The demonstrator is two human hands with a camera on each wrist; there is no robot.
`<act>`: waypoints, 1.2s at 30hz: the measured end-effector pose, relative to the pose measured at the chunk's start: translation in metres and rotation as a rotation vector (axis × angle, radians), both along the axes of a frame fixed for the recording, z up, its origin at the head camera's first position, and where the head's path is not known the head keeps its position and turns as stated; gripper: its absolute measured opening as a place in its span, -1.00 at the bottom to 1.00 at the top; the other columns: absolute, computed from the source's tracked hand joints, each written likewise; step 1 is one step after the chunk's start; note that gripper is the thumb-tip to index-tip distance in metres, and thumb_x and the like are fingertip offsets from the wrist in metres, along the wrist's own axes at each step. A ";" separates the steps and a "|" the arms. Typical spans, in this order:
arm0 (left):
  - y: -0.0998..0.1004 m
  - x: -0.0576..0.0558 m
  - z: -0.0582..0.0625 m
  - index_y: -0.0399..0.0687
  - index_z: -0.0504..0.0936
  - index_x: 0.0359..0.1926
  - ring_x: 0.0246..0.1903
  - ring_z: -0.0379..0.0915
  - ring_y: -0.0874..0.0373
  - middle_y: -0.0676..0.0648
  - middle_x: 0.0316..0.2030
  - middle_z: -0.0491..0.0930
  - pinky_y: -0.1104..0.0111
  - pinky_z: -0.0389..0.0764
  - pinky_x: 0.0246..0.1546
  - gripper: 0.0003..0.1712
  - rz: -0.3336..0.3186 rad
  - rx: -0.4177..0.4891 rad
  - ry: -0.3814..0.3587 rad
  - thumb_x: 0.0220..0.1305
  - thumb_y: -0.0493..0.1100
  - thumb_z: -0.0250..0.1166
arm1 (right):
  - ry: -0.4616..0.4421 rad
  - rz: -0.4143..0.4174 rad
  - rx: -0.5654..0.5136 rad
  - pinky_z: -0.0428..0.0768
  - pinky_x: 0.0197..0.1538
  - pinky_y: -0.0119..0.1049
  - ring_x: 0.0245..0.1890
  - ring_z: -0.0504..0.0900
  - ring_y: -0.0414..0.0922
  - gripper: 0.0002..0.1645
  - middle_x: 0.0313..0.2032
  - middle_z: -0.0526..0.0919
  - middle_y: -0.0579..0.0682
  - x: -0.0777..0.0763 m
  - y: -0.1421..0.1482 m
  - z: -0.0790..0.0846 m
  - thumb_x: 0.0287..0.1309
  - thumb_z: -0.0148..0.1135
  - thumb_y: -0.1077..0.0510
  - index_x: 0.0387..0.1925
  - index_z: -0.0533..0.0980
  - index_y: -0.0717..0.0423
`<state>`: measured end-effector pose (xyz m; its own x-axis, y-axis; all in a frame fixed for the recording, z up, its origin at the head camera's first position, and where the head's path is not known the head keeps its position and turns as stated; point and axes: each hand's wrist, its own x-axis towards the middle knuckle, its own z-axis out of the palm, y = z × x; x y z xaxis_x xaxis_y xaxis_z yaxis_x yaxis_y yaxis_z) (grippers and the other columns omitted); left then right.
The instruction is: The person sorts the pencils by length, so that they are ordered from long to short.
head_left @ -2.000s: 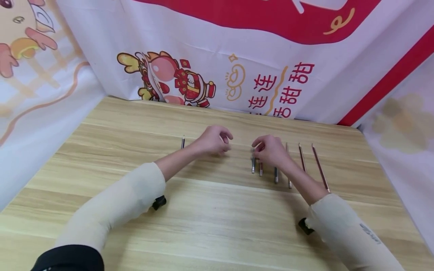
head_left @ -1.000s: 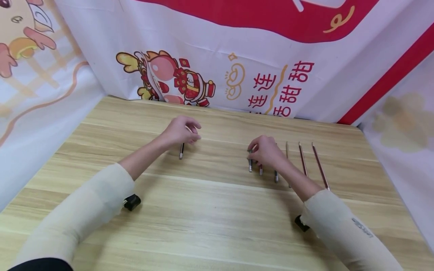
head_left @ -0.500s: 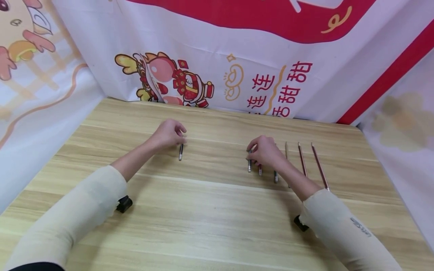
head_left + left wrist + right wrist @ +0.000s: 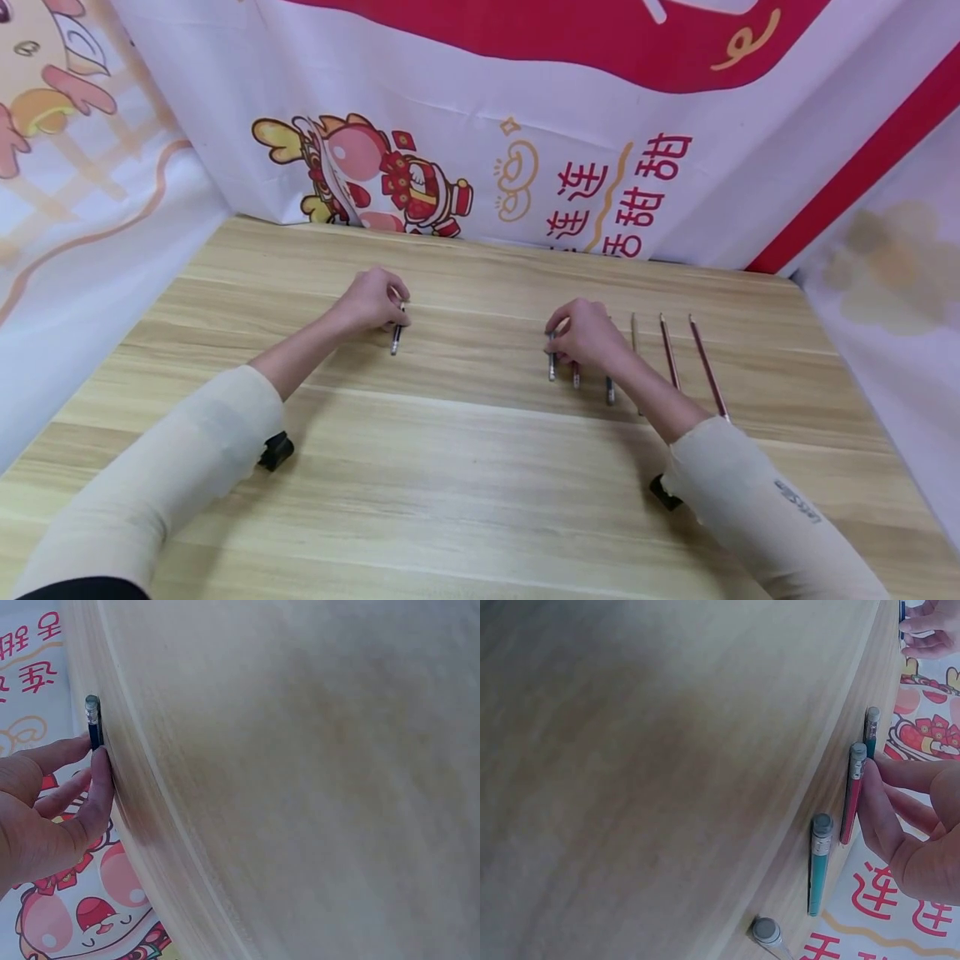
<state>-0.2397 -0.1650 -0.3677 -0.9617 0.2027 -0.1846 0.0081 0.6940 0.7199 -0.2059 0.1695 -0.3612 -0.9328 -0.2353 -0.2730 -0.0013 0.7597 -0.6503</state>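
Observation:
On the left of the table my left hand (image 4: 370, 298) pinches a dark pencil (image 4: 396, 339) between thumb and fingers. In the left wrist view the pencil's metal-banded eraser end (image 4: 92, 711) sticks out past the fingertips. My right hand (image 4: 590, 335) holds a teal pencil (image 4: 871, 729), the leftmost of a row, its eraser end toward me. Close beside it lies a red pencil (image 4: 853, 791), partly under the hand in the head view. A green pencil (image 4: 819, 862) comes after that, its far part hidden by the hand.
Further right in the row lie a pale pencil (image 4: 635, 333), a reddish-brown pencil (image 4: 669, 350) and a dark red pencil (image 4: 708, 367), roughly parallel. The wooden table (image 4: 465, 467) ends at a printed cloth backdrop (image 4: 450, 100), with cloth also at both sides.
My left hand has moved left from near the middle to the dark pencil and now pinches it; its eraser end has swung slightly left. My right hand shifted slightly left with the teal pencil.

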 end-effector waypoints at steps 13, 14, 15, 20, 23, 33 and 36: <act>0.004 0.001 0.000 -0.43 0.63 0.04 -0.39 0.54 0.10 -0.26 -0.22 0.62 0.43 0.67 -0.45 -0.61 0.020 -0.014 -0.016 0.15 -0.52 0.40 | -0.033 -0.031 -0.001 0.80 -0.33 -0.27 -0.46 0.75 -0.11 -0.68 -0.26 0.77 0.18 -0.001 0.000 0.000 0.21 0.45 0.35 0.01 0.66 0.31; 0.004 0.001 0.000 -0.42 0.63 0.04 -0.39 0.54 0.09 -0.27 -0.21 0.62 0.43 0.67 -0.45 -0.62 0.022 -0.014 -0.020 0.16 -0.51 0.39 | -0.034 -0.033 -0.002 0.80 -0.33 -0.28 -0.46 0.75 -0.11 -0.68 -0.26 0.77 0.18 -0.001 0.000 0.000 0.21 0.45 0.35 0.01 0.66 0.31; 0.004 0.001 0.000 -0.42 0.63 0.03 -0.39 0.54 0.09 -0.27 -0.20 0.61 0.42 0.67 -0.46 -0.63 0.024 -0.015 -0.022 0.17 -0.51 0.38 | -0.034 -0.035 -0.003 0.80 -0.34 -0.28 -0.46 0.76 -0.11 -0.68 -0.26 0.77 0.18 -0.001 0.000 -0.001 0.21 0.45 0.35 0.01 0.66 0.30; 0.007 0.000 0.001 -0.41 0.63 0.00 -0.41 0.56 0.09 -0.28 -0.20 0.61 0.41 0.70 -0.46 -0.67 0.023 -0.010 -0.025 0.19 -0.51 0.34 | -0.030 -0.040 -0.010 0.79 -0.34 -0.29 -0.45 0.76 -0.11 -0.69 -0.27 0.76 0.18 -0.001 0.000 -0.001 0.21 0.44 0.36 0.01 0.66 0.30; 0.007 0.000 0.001 -0.41 0.63 -0.03 -0.44 0.57 0.09 -0.27 -0.24 0.62 0.39 0.72 -0.47 -0.70 0.025 0.004 -0.029 0.18 -0.51 0.33 | -0.026 -0.037 -0.017 0.79 -0.34 -0.30 -0.46 0.76 -0.12 -0.69 -0.27 0.76 0.18 -0.001 0.000 -0.002 0.21 0.44 0.36 0.00 0.66 0.31; 0.010 0.001 0.000 -0.46 0.63 -0.05 -0.45 0.59 0.10 -0.23 -0.32 0.64 0.35 0.77 -0.45 -0.71 0.011 0.082 -0.024 0.17 -0.52 0.36 | -0.034 -0.040 -0.017 0.79 -0.34 -0.30 -0.44 0.76 -0.11 -0.68 -0.27 0.75 0.17 -0.001 -0.001 -0.001 0.22 0.44 0.35 0.02 0.66 0.29; 0.012 0.000 0.001 -0.45 0.62 -0.04 -0.41 0.59 0.08 -0.22 -0.30 0.62 0.33 0.79 -0.41 -0.71 0.006 0.097 -0.045 0.19 -0.52 0.36 | -0.038 -0.046 -0.017 0.79 -0.34 -0.30 -0.44 0.76 -0.11 -0.68 -0.27 0.75 0.17 -0.001 -0.001 -0.001 0.22 0.43 0.35 0.02 0.65 0.28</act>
